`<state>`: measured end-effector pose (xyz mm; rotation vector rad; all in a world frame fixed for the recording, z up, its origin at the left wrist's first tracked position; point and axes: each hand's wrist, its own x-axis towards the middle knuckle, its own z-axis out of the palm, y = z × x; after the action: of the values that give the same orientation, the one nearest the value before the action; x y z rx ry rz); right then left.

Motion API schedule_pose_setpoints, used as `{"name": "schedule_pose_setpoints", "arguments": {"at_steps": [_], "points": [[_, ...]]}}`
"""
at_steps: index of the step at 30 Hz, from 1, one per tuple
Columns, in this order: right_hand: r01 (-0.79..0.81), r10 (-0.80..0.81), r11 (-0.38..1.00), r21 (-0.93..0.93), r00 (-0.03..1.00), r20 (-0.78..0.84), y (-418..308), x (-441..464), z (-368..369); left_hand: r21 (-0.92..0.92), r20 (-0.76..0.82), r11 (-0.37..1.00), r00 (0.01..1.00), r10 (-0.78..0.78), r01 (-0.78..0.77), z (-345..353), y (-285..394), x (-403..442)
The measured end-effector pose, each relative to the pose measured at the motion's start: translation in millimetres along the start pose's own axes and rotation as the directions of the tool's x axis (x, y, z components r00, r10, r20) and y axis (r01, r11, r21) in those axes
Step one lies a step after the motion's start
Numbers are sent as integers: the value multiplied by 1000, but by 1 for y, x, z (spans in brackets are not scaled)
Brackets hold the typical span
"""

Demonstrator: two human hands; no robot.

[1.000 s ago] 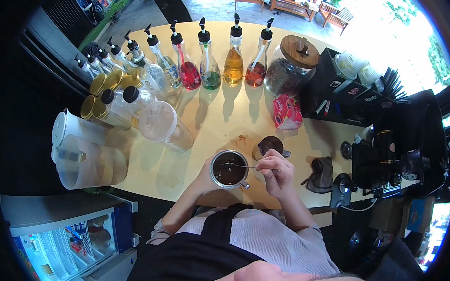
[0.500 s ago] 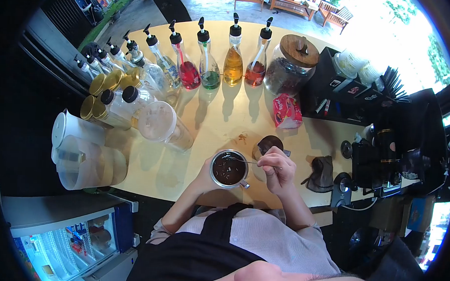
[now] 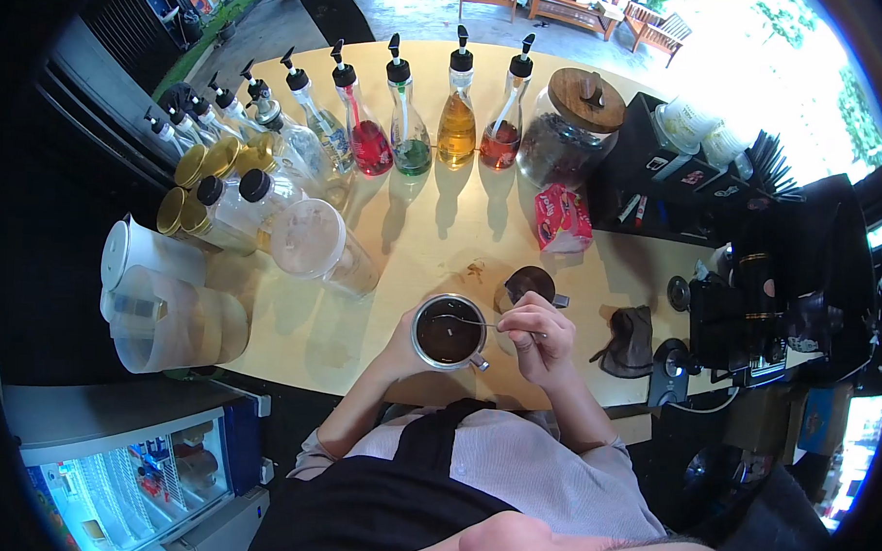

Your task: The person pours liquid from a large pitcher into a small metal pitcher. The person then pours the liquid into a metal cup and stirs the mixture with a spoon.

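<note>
A round metal cup point(image 3: 420, 350) with dark liquid in it stands near the front edge of the wooden table. My left hand point(image 3: 402, 350) is wrapped round the cup's left side. Between the fingertips of my right hand point(image 3: 536, 339) is the handle of a thin metal spoon point(image 3: 488, 325), its far end dipping into the liquid. Just behind my right hand sits a second, dark round vessel point(image 3: 531, 283) with a short metal handle, partly hidden by the hand.
Pump bottles point(image 3: 458, 121) line the table's back, beside a wooden-lidded jar point(image 3: 567, 134). Tubs and a white pitcher point(image 3: 150, 251) stand left. A pink packet point(image 3: 562, 220), a dark cloth point(image 3: 628, 342) and a black machine point(image 3: 751, 296) are on the right.
The spoon has shifted within the liquid, and my right hand moved slightly right, then back left and a little down. My left hand and the cup have stayed put.
</note>
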<state>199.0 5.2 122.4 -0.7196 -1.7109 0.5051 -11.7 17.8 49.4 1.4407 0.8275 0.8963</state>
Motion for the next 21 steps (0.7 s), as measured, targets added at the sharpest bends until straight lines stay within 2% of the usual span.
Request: {"name": "schedule_pose_setpoints", "arguments": {"at_steps": [21], "points": [[-20, 20, 999, 36, 1000, -14, 2, -3, -1, 10, 6, 1000, 1000, 11, -11, 1, 3, 1]]}}
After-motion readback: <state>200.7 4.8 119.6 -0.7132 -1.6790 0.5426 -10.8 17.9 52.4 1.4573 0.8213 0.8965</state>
